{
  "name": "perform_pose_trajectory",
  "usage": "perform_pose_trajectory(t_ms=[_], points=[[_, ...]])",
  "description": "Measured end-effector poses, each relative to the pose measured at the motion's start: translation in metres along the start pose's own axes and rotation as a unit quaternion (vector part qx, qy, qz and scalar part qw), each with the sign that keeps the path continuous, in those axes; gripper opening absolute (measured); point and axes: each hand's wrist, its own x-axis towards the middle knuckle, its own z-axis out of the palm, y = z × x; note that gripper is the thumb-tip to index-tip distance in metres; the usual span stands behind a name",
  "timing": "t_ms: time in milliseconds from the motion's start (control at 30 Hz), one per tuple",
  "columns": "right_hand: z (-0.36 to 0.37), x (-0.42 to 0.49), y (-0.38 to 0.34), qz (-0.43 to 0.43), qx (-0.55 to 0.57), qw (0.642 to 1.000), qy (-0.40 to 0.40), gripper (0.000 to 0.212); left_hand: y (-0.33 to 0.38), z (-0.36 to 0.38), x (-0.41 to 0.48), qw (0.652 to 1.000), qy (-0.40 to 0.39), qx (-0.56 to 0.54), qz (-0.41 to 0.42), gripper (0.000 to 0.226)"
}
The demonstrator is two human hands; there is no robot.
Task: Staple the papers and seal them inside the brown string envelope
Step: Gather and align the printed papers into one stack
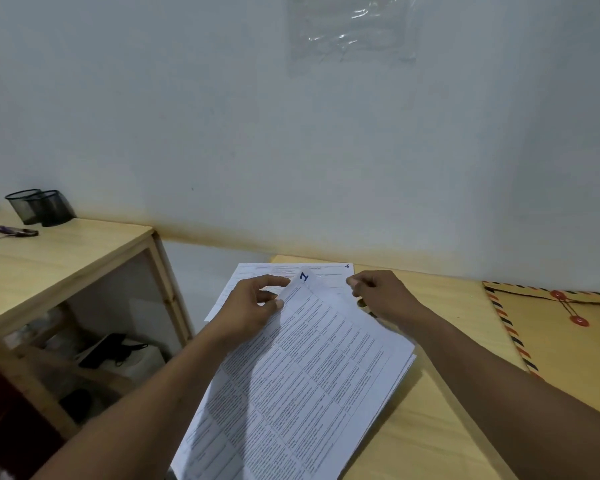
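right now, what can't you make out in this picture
All from the head view:
Print on the papers: too small to read.
Whether the right hand pinches a sheet: its curled fingers hide that.
Envelope: cut off by the right edge.
Black thing at lower left: dim and blurred, cannot name it.

Up and well left of the left hand (253,306), two black mesh pen cups (40,206) stand side by side at the back of a wooden side table (84,247). A few pens (14,232) lie just in front of them. Low and left of that hand, something black (108,349) lies on the table's lower shelf, too dim to name. High above the right hand (381,294), a clear plastic sheet (352,27) hangs on the white wall (187,116). Beneath both hands is a light wooden desk (430,427).
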Motion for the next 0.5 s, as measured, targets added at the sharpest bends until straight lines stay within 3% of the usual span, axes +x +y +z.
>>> perform_pose_trajectory(t_ms=[100,167,233,333,500], points=[[0.009,0.019,0.013,0.016,-0.131,0.991,0.009,0.032,-0.009,-0.011,0.003,1.0,-0.003,0.001,-0.004,0.029],[0.019,0.027,0.023,0.026,-0.247,0.968,0.026,0.048,-0.013,-0.016,0.007,1.0,-0.004,0.02,-0.005,0.029],[0.026,0.027,0.031,0.015,-0.337,0.941,0.031,0.047,-0.016,-0.018,0.011,0.999,-0.003,0.043,-0.003,0.032],[0.027,0.022,0.041,-0.018,-0.361,0.932,0.017,0.051,-0.018,-0.02,0.016,0.998,-0.008,0.059,0.001,0.032],[0.002,0.016,0.043,-0.054,-0.344,0.936,-0.04,0.031,-0.012,-0.021,0.02,0.996,-0.037,0.076,0.011,0.029]])
